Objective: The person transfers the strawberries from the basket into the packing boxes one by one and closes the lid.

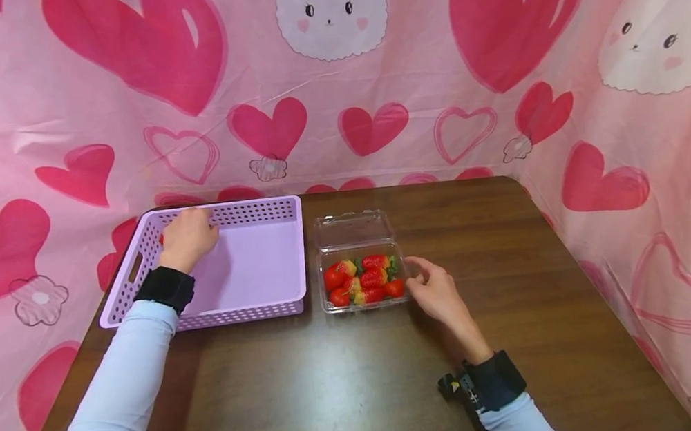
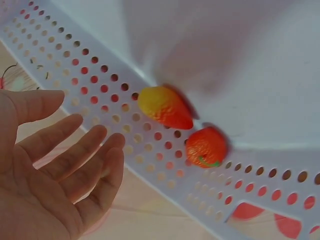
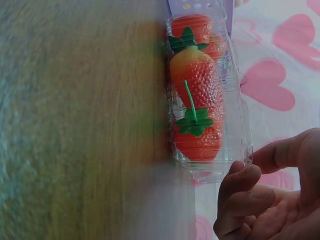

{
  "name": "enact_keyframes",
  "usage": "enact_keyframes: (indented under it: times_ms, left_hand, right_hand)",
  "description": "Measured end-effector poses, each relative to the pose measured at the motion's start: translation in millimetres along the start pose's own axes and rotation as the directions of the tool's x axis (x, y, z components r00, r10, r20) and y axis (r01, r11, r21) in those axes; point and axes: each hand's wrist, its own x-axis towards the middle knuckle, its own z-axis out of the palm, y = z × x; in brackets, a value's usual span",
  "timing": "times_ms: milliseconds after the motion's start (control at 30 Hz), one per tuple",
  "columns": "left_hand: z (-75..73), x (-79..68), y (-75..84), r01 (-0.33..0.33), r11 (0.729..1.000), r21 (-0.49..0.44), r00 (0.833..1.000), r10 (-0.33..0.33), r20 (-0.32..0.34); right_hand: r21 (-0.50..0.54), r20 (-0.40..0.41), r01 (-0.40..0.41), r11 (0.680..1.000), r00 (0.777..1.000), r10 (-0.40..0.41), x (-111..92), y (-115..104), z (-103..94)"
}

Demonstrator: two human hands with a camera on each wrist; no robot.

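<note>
Over the far left corner of a lilac plastic basket [image 1: 263, 265] is my left hand [image 1: 188, 237], with loosely bent fingers and nothing in them. Two toy strawberries lie in that corner in the left wrist view: a yellow-and-red strawberry [image 2: 164, 106] and a redder strawberry [image 2: 206, 146] with a bit of green. To the basket's right stands a clear plastic clamshell box [image 1: 363, 307], its lid [image 1: 353, 230] folded back. Several strawberries [image 1: 373, 277] fill the box. My right hand [image 1: 437, 293] pinches the box's rim at the right side between thumb and forefinger.
Basket and box stand on a brown wooden table [image 1: 337, 390]. A pink curtain [image 1: 320, 79] printed with hearts and rabbits hangs behind the table and along its sides. The basket's perforated walls rise around its flat floor.
</note>
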Motion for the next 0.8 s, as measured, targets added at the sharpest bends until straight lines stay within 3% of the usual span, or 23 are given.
enact_keyframes:
  times_ms: [300,567,800]
  left_hand:
    - [12.2,-1.1,-16.1,-0.006,1.000,0.005,1.000,0.006,-0.009]
    - [17.7,3.9,-27.3,-0.003,1.000,0.007,0.997,0.002,0.083]
    - [24.1,6.5,-36.8,0.004,1.000,0.025,0.982,-0.009,0.187]
  right_hand:
    - [0.029,0.011,-0.027,0.999,1.000,0.026,0,-1,0.7]
    - [0.042,0.011,-0.027,0.999,1.000,0.027,-2,-3,0.8]
    - [0.041,0.006,-0.017,0.999,1.000,0.017,-1,-2,1.2]
